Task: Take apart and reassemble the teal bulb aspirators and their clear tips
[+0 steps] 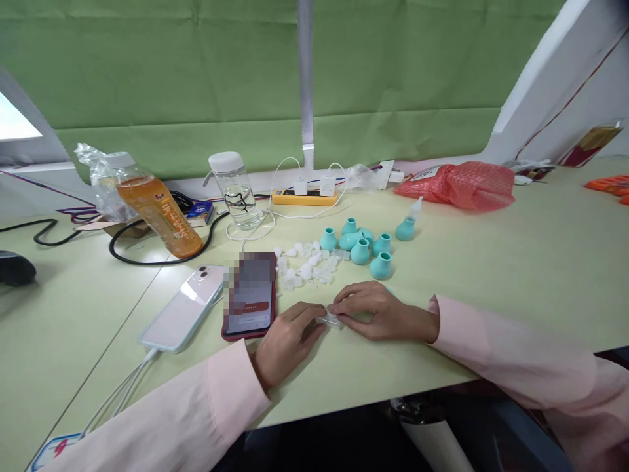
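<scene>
My left hand [289, 337] and my right hand [376, 311] meet near the front of the table, fingertips pinched on a small clear plastic piece [331, 320]. Fingers partly cover that piece, so its full shape is hidden. Just beyond lies a loose pile of small translucent white plastic pieces [307, 269]. Several turquoise rubber bulbs [360, 252] stand or lie behind my right hand. One turquoise bulb [405, 229], farther right, has a translucent tip fitted in its neck. Beside my left hand is a phone in a red case [250, 295], its screen lit.
A white phone [184, 308] on a cable lies at the left. Behind are an orange drink bottle [160, 216], a clear water bottle [238, 193], a yellow power strip [304, 197] and a red bubble-wrap bag [457, 185]. The table's front edge [363, 400] runs below my hands.
</scene>
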`<state>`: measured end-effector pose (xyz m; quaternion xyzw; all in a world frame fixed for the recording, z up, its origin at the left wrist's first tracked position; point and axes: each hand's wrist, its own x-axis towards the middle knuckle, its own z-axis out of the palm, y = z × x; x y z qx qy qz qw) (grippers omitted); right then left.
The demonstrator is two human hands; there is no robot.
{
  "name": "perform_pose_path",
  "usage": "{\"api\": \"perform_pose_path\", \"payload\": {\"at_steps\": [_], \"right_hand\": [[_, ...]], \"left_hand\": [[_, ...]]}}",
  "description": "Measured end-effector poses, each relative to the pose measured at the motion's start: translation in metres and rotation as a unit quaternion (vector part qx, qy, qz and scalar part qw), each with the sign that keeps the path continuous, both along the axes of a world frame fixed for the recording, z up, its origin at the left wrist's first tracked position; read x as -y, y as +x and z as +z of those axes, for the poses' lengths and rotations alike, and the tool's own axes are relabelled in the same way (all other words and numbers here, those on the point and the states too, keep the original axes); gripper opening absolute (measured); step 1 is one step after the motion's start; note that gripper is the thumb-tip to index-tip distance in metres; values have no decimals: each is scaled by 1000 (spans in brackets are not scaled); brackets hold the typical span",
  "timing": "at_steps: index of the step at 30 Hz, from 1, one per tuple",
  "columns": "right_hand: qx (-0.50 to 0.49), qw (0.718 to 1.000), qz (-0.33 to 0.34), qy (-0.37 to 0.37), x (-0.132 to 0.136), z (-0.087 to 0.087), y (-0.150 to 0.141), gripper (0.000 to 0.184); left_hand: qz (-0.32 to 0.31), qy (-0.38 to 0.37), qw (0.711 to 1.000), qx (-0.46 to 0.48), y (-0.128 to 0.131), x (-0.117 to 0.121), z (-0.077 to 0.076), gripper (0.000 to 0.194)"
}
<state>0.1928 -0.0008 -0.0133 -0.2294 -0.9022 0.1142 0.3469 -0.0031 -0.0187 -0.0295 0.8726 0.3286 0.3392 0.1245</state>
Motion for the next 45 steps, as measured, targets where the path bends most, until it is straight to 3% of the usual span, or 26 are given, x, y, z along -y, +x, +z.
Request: {"api": "perform_pose_path", "payload": {"at_steps": [6,12,14,20,28,36,41,45], "right_hand": [[46,998,-17,49,3,1,1,24],[109,965,23,238,4,-1,2,18],[115,958,33,259,4,-1,1,18],[38,984,-69,158,3,0,-1,18],[78,989,12,121,1,2,1,25],[116,976,5,187,4,1,-2,21],[112,974,-82,177,-4,17,12,17],[209,953,-195,100,-8,33,29,16]], "left_hand": [[4,3,1000,-14,0,-2,-1,21],[-21,28,999,-8,0,-2,-2,21],[-26,41,999,-5,0,-2,-2,20],[-17,53,998,-7,0,-2,-1,18],[-4,40,999,-27,2,0,0,19],[-21,85,995,-49,1,0,0,21],[-11,110,989,-94,2,1,-2,24],[-14,144,976,-162,2,2,-2,25]]}}
